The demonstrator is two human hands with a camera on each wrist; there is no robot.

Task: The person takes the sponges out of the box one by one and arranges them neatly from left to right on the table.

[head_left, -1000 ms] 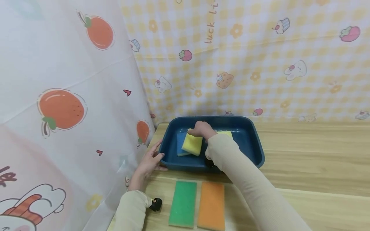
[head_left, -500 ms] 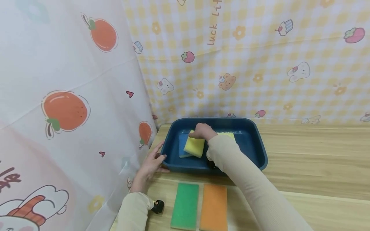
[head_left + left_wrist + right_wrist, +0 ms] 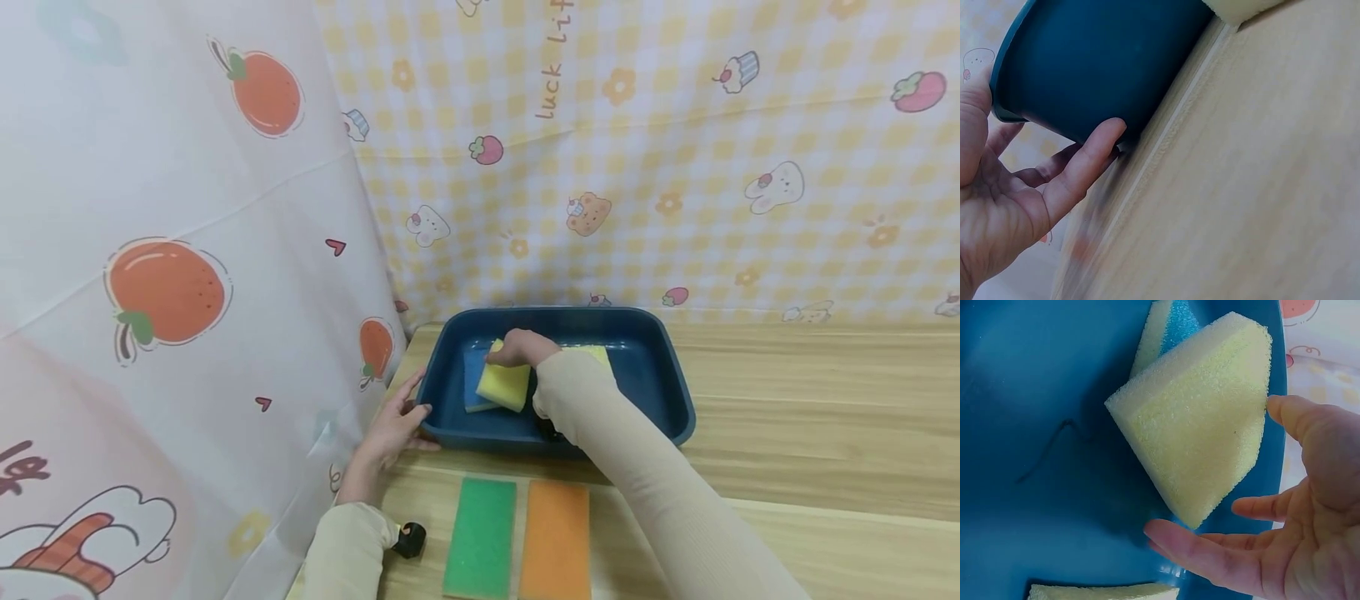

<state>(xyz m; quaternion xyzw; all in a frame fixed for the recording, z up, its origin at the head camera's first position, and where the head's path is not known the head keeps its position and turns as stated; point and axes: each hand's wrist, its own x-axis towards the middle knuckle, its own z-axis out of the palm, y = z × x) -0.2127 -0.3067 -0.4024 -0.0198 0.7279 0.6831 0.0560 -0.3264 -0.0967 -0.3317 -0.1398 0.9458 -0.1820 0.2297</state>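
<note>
My left hand rests at the left end of a dark blue rectangular tub. In the left wrist view its spread fingers touch the tub's outer wall. Inside the tub, a yellow sponge lies tilted over a blue-faced sponge. My right hand is at the yellow sponge's upper edge. The right wrist view shows one fingertip touching the edge of this yellow sponge, the other fingers extended and apart from it. Another yellow sponge is partly hidden behind the right forearm.
A green sponge and an orange sponge lie side by side on the wooden table in front of the tub. Patterned cloths hang behind and to the left. A small black object is at the left cuff.
The right hand has lowered slightly at the yellow sponge, which keeps about the same tilt. The left hand stays at the tub's end. The head view has shifted a little.
</note>
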